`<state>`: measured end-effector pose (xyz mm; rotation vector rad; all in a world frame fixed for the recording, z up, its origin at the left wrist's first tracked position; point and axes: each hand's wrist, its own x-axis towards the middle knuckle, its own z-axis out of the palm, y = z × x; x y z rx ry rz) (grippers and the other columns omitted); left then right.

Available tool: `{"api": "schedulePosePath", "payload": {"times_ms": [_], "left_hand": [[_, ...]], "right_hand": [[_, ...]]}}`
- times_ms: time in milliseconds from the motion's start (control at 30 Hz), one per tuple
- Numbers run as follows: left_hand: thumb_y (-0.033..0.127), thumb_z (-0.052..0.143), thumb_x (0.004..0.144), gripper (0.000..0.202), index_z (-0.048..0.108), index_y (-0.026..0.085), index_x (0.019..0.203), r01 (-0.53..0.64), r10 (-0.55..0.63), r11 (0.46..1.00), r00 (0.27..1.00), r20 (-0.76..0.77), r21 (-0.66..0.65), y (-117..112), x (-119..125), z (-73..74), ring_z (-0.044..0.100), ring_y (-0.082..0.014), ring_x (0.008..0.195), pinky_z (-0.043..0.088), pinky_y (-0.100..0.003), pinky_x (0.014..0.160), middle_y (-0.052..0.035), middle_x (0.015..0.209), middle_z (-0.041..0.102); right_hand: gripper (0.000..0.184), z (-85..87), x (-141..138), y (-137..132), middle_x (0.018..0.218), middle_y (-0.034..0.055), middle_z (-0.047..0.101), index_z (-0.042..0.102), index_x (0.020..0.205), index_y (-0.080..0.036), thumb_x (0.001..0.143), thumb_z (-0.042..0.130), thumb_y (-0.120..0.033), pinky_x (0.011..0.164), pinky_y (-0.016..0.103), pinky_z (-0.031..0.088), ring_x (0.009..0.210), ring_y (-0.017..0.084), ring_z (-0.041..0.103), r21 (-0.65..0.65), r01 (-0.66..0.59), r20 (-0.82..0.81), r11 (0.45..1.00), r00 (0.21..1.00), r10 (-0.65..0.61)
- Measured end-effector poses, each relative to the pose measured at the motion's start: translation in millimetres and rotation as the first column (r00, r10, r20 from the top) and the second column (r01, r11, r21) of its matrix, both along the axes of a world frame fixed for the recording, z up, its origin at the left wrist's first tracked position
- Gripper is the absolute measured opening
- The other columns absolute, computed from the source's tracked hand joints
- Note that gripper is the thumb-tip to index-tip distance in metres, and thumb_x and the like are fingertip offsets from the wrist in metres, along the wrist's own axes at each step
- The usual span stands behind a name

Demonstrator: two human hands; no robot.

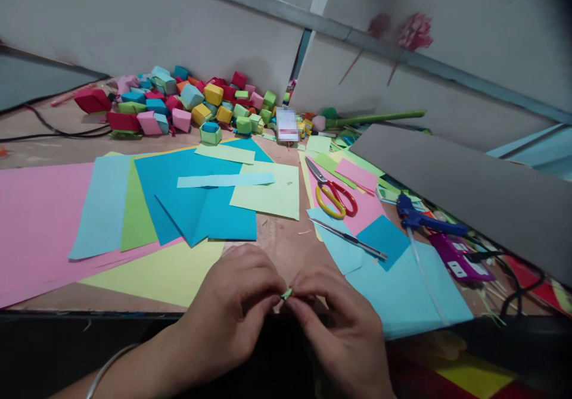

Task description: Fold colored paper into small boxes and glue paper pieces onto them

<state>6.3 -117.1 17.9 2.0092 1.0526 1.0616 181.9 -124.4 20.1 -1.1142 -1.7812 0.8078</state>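
My left hand (235, 306) and my right hand (337, 321) meet at the table's near edge, fingertips pinched together on a tiny green paper piece (286, 293). Only a sliver of that piece shows between the fingers. A thin bangle (109, 366) sits on my left wrist. Coloured paper sheets lie just beyond the hands: a light yellow sheet (165, 274) to the left, a light blue sheet (402, 292) to the right.
A pile of folded paper cubes (187, 104) lies at the back. Red and yellow scissors (333, 193), a craft knife (351, 239), a blue glue gun (420, 217) and a grey board (469, 184) sit right. Blue sheets (196, 202) and pink paper (36, 226) cover the left.
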Motion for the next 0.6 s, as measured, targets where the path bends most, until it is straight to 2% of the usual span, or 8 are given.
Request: {"api": "schedulePosePath", "payload": {"times_ms": [100, 167, 233, 333, 433, 500, 600], "left_hand": [[0.007, 0.050, 0.083, 0.017, 0.061, 0.019, 0.081, 0.055, -0.055, 0.996, 0.999, 0.002, -0.070, -0.2, -0.3, 3.1, 0.057, -0.0182, 0.081, 0.041, -0.033, 0.075, -0.0028, 0.080, 0.065], [0.009, 0.053, 0.082, 0.013, 0.060, 0.020, 0.082, 0.051, -0.044, 0.979, 0.998, 0.039, -0.198, -0.5, -1.5, 4.6, 0.058, -0.0180, 0.081, 0.042, -0.031, 0.074, -0.0022, 0.082, 0.065], [0.013, 0.057, 0.081, 0.012, 0.061, 0.021, 0.090, 0.074, -0.023, 0.925, 0.990, 0.140, -0.374, -0.5, -4.3, 5.8, 0.058, -0.0177, 0.082, 0.044, -0.029, 0.073, -0.0018, 0.088, 0.065], [0.020, 0.061, 0.082, 0.018, 0.063, 0.021, 0.100, 0.197, -0.021, 0.805, 0.952, 0.305, -0.560, 0.4, -10.5, 7.9, 0.060, -0.0181, 0.087, 0.046, -0.027, 0.074, -0.0022, 0.095, 0.066], [0.023, 0.062, 0.084, 0.011, 0.067, 0.021, 0.093, 0.236, -0.021, 0.738, 0.944, 0.328, -0.632, 1.9, -14.4, 10.7, 0.061, -0.0170, 0.085, 0.046, -0.026, 0.075, -0.0009, 0.089, 0.068], [0.021, 0.061, 0.084, 0.008, 0.067, 0.021, 0.090, 0.219, -0.009, 0.741, 0.948, 0.317, -0.634, 2.8, -14.0, 12.5, 0.061, -0.0155, 0.084, 0.045, -0.025, 0.075, 0.0007, 0.087, 0.068], [0.018, 0.061, 0.084, 0.008, 0.066, 0.021, 0.089, 0.230, 0.001, 0.749, 0.938, 0.347, -0.622, 4.2, -10.5, 13.7, 0.060, -0.0134, 0.082, 0.044, -0.023, 0.074, 0.0019, 0.086, 0.067]], "right_hand": [[0.009, 4.9, 5.1, 3.2, 0.081, 0.0009, 0.068, 0.066, 0.083, -0.021, 0.079, 0.068, -0.014, 0.066, 0.024, 0.051, 0.075, 0.015, 0.064, -0.222, -0.038, -0.055, 0.974, 0.998, 0.027], [0.006, 6.9, 8.4, 5.5, 0.079, 0.0007, 0.068, 0.067, 0.078, -0.020, 0.078, 0.069, -0.015, 0.068, 0.024, 0.050, 0.075, 0.014, 0.064, -0.318, -0.081, -0.119, 0.945, 0.992, 0.045], [0.006, 6.9, 11.2, 8.5, 0.076, 0.0007, 0.068, 0.066, 0.073, -0.019, 0.076, 0.071, -0.016, 0.070, 0.024, 0.049, 0.076, 0.015, 0.064, -0.403, -0.146, -0.226, 0.904, 0.972, 0.056], [0.009, 3.6, 13.4, 12.8, 0.074, 0.0006, 0.067, 0.067, 0.073, -0.019, 0.071, 0.076, -0.022, 0.068, 0.025, 0.049, 0.073, 0.015, 0.062, -0.519, -0.237, -0.378, 0.821, 0.925, 0.028], [0.014, -1.1, 12.7, 13.9, 0.072, -0.0004, 0.064, 0.069, 0.073, -0.018, 0.068, 0.078, -0.027, 0.063, 0.023, 0.045, 0.068, 0.013, 0.057, -0.578, -0.295, -0.443, 0.760, 0.897, 0.011], [0.014, -4.1, 11.2, 12.6, 0.073, -0.0005, 0.063, 0.068, 0.071, -0.018, 0.069, 0.078, -0.027, 0.064, 0.023, 0.044, 0.070, 0.013, 0.056, -0.585, -0.343, -0.474, 0.735, 0.880, 0.033], [0.011, -8.8, 9.2, 9.4, 0.075, -0.0009, 0.062, 0.066, 0.071, -0.018, 0.072, 0.075, -0.023, 0.067, 0.023, 0.042, 0.073, 0.012, 0.055, -0.576, -0.374, -0.514, 0.727, 0.857, 0.034]]}}
